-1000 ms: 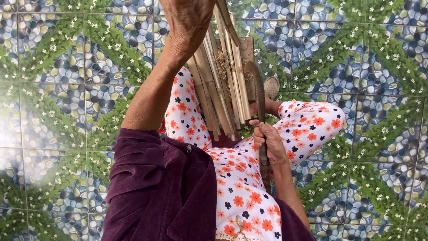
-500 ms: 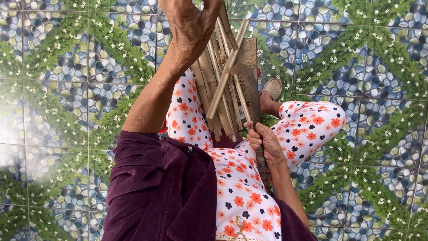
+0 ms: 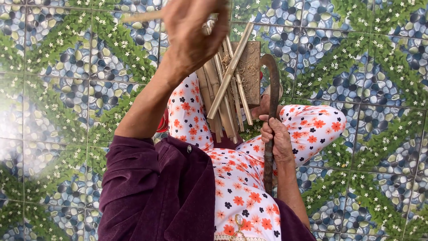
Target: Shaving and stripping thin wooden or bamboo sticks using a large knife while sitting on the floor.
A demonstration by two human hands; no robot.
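- The right hand (image 3: pixel 276 140) is wrapped tight around the dark handle of a sickle-like knife (image 3: pixel 270 129), fingers fully curled; the handle runs down past the wrist and the curved rusty blade rises above the knuckles, its hooked tip beside the wooden block.
- The left hand (image 3: pixel 191 31) is raised near the top of the view (blurred, so finger detail is poor), closed on a thin pale stick (image 3: pixel 138 17) that juts out to the left; the same hand sits at the upper end of the bundle of bamboo strips, though whether it grips them too I cannot tell.
- The bundle of bamboo strips (image 3: pixel 223 93) stands roughly upright between the knees, fanning slightly, with one strip leaning diagonally across the others toward the upper right.
- Behind the strips is a wooden block (image 3: pixel 249 71), brown and rectangular, with dry fibres and shavings on its face.
- The person sits with knees apart in white trousers (image 3: pixel 236 178) printed with orange and dark flowers, and a purple velvet sleeve (image 3: pixel 151 187) covers the left upper arm.
- A foot in a tan sandal shows just past the blade, mostly hidden by it.
- No packages, labels or signs are visible.
- The tiled floor (image 3: pixel 67 89) is glossy, printed with blue-grey pebbles and diagonal green leafy bands dotted with small white flowers; grout lines form a square grid, and a pale glare lies at the left edge.
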